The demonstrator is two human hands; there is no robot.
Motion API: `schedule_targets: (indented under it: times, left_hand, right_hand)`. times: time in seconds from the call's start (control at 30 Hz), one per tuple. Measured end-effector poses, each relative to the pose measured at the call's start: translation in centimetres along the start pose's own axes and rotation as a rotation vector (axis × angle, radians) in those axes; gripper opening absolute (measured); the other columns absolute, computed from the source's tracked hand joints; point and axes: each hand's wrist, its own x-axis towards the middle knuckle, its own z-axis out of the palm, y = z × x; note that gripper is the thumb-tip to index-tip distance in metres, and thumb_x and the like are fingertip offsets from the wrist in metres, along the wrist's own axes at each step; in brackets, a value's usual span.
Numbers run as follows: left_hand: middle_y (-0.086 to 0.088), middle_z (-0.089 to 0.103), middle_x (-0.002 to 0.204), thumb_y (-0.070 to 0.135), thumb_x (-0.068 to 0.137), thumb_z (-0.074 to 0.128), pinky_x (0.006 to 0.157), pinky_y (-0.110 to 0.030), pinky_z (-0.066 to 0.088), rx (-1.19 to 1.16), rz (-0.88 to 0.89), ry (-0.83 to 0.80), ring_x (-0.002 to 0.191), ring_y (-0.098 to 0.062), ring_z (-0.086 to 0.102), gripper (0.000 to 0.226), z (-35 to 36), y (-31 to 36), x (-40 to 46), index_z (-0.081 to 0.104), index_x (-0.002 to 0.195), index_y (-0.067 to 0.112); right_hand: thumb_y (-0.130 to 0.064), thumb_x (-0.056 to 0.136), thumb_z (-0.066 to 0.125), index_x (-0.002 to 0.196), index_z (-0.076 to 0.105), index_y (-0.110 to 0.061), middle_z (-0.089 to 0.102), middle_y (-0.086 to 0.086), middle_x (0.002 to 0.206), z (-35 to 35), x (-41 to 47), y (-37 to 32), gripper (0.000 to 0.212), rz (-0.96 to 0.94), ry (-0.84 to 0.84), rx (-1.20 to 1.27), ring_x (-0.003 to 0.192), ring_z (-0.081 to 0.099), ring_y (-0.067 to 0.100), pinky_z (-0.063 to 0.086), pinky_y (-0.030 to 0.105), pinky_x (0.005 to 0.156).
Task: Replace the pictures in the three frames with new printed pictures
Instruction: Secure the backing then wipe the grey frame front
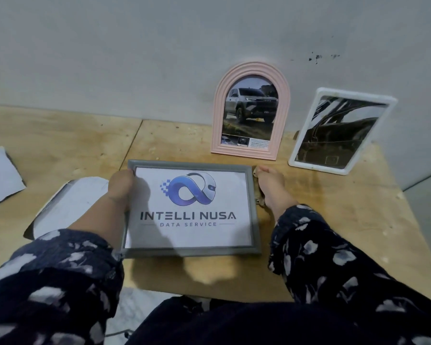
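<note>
Grey frame [192,251] w/ blue-purple logo; pink arched frame [250,68]; white frame [306,130]; navy floral sleeves [334,265].

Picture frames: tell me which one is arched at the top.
The pink frame with the truck photo, leaning on the wall; the grey frame and white frame are rectangular.

grey frame [191,251]: logo print, held tilted | pink arched frame [250,70]: truck, upright | white frame [306,125]: leaning

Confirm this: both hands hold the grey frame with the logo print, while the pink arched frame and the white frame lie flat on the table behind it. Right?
Not quite. In the head view the pink arched frame and the white frame stand propped against the wall, not flat. The left hand and right hand do hold the grey frame.
</note>
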Motion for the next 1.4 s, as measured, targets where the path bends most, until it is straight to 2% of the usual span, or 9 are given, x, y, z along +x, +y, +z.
schedule_targets:
  times: [0.1,0.23,0.33,0.43,0.57,0.67,1.0,1.27,1.4]
  left_hand:
    - [-0.010,0.044,0.102,0.020,0.101,0.031,0.081,-0.033,0.035,-0.023,0.051,0.137,0.092,-0.020,0.040,0.014,-2.2,0.5,2.2,0.043,0.099,0.013]
    - [-0.028,0.055,0.114,0.015,0.099,0.031,0.086,-0.040,0.042,-0.154,0.135,0.290,0.103,-0.038,0.053,0.031,-5.1,2.7,3.8,0.057,0.108,-0.001]
    - [-0.026,0.055,0.118,0.016,0.101,0.031,0.082,-0.034,0.038,-0.207,0.225,0.353,0.104,-0.030,0.053,0.032,-7.6,4.5,5.1,0.055,0.109,-0.003]
    - [-0.012,0.050,0.089,0.016,0.102,0.031,0.075,-0.028,0.030,-0.260,0.277,0.377,0.090,-0.018,0.042,0.030,-10.1,6.1,7.4,0.049,0.078,0.012]
    - [0.006,0.042,0.074,0.015,0.102,0.031,0.073,-0.025,0.031,-0.385,0.312,0.356,0.089,-0.015,0.041,0.034,-12.1,9.3,9.8,0.036,0.069,0.022]
    - [0.006,0.043,0.075,0.017,0.103,0.030,0.075,-0.024,0.033,-0.439,0.363,0.294,0.087,-0.015,0.040,0.032,-12.3,12.0,11.5,0.036,0.071,0.021]
    - [0.005,0.041,0.074,0.016,0.103,0.030,0.064,-0.026,0.032,-0.412,0.524,0.094,0.072,-0.013,0.038,0.016,-9.1,14.3,18.3,0.041,0.092,0.010]
    - [0.005,0.044,0.074,0.016,0.102,0.033,0.067,-0.027,0.031,-0.446,0.533,0.066,0.070,-0.012,0.039,0.028,-6.7,13.9,21.9,0.039,0.076,0.022]
    - [-0.003,0.053,0.089,0.017,0.103,0.033,0.074,-0.026,0.036,-0.460,0.526,0.059,0.083,-0.016,0.045,0.017,-6.3,14.1,22.7,0.046,0.093,0.015]
  right_hand:
    - [-0.029,0.098,0.047,0.111,0.061,-0.031,0.060,-0.007,0.089,2.5,-0.6,-1.7,0.019,-0.075,-0.047,-0.070,0.073,0.053,0.014,0.042,0.027,0.059]
    - [-0.025,0.097,0.045,0.107,0.062,-0.033,0.063,-0.006,0.116,5.9,-1.3,-2.0,0.021,-0.139,-0.069,-0.103,0.099,0.057,0.020,0.050,0.039,0.090]
    - [-0.023,0.100,0.041,0.113,0.060,-0.027,0.057,-0.005,0.107,8.0,-1.6,-2.1,0.023,-0.139,-0.085,-0.124,0.091,0.054,0.019,0.049,0.034,0.076]
    - [-0.017,0.100,0.038,0.116,0.058,-0.027,0.054,-0.004,0.107,10.4,-2.2,-2.6,0.028,-0.152,-0.072,-0.143,0.092,0.053,0.021,0.048,0.033,0.069]
    - [-0.019,0.096,0.035,0.104,0.056,-0.024,0.057,-0.001,0.102,13.1,-2.6,-2.6,0.023,-0.179,0.011,-0.248,0.087,0.055,0.023,0.042,0.027,0.056]
    - [-0.021,0.096,0.045,0.107,0.055,-0.020,0.059,0.001,0.105,15.5,-3.3,-1.8,0.015,-0.185,0.044,-0.295,0.092,0.058,0.025,0.043,0.028,0.067]
    - [-0.006,0.087,0.055,0.091,0.068,-0.015,0.069,-0.004,0.095,24.1,-6.0,-1.2,0.017,-0.845,-0.132,-0.632,0.091,0.056,0.017,0.038,0.018,0.074]
    - [-0.031,0.093,0.051,0.101,0.069,-0.024,0.071,-0.007,0.101,26.8,-5.2,1.0,0.021,-1.041,-0.121,-0.860,0.097,0.061,0.012,0.051,0.034,0.090]
    - [-0.037,0.094,0.040,0.105,0.071,-0.024,0.070,-0.008,0.111,26.8,-5.5,1.1,0.035,-1.050,-0.083,-0.836,0.105,0.061,0.011,0.043,0.029,0.098]
